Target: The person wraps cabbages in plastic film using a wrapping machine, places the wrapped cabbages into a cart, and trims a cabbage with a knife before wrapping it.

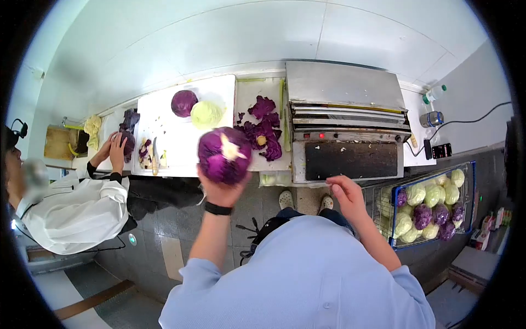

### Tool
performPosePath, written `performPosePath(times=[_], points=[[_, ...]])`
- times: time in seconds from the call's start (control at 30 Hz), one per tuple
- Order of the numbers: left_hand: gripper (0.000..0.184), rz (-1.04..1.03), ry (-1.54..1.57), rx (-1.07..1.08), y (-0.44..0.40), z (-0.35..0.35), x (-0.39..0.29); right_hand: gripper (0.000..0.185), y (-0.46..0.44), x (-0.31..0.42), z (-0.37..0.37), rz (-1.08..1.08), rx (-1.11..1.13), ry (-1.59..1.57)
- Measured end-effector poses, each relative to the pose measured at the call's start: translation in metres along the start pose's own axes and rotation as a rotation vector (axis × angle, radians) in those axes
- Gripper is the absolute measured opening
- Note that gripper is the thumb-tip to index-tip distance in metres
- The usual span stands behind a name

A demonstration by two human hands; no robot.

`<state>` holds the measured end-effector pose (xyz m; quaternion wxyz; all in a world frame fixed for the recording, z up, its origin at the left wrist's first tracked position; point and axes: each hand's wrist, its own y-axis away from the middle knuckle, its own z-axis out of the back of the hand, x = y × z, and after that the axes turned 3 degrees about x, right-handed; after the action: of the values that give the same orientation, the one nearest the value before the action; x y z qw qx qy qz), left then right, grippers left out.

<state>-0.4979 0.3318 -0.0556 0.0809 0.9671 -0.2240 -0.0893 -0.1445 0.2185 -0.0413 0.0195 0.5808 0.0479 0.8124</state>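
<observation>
A large purple cabbage (224, 156) with its pale stem end facing up rests in my left hand (220, 189), just in front of the white cutting board (183, 131). My right hand (346, 193) is at the front edge of the metal wrapping machine (345, 90), beside its dark plate (351, 160); its fingers are partly spread and hold nothing. On the board are another purple cabbage (184, 103), a pale green cabbage (207, 114) and a knife (155, 159) with a wooden handle. Loose purple leaves (263, 131) lie between the board and the machine.
A co-worker in white (82, 203) stands at the left, both hands on a dark cabbage (128, 143). At the right, a blue-rimmed basket (393, 219) holds several green and purple cabbages. A phone (441, 151), a jar (432, 119) and a cable lie beyond the machine.
</observation>
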Motion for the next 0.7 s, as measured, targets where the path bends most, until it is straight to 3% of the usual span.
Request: performPosePath(times=[0.17,0.27,0.37,0.47,0.6,0.63,0.7], points=[[0.101,0.262,0.045,0.122,-0.017,-0.045,0.107,0.031,-0.018,0.069,0.02,0.364,-0.112,-0.01],[0.1,0.252,-0.252,0.202,-0.024,-0.072,0.145,0.072,-0.015,0.084,0.045,0.548,-0.211,0.171],[0.095,0.18,-0.588,0.149,-0.036,-0.095,0.176,0.103,-0.009,0.086,0.072,0.531,-0.099,0.096],[0.096,-0.09,-0.978,0.122,-0.051,-0.125,0.244,0.106,-0.01,0.057,0.098,0.328,-0.239,0.001],[0.091,-0.185,-1.17,0.267,-0.064,-0.142,0.278,0.098,-0.026,0.007,0.143,0.332,-0.193,-0.743],[0.079,-0.169,-1.349,0.23,-0.059,-0.163,0.282,0.086,-0.023,0.009,0.156,0.292,-0.149,-0.91],[0.069,-0.16,-1.427,0.173,-0.065,-0.173,0.287,0.079,-0.022,-0.01,0.174,0.065,-0.043,-1.2]])
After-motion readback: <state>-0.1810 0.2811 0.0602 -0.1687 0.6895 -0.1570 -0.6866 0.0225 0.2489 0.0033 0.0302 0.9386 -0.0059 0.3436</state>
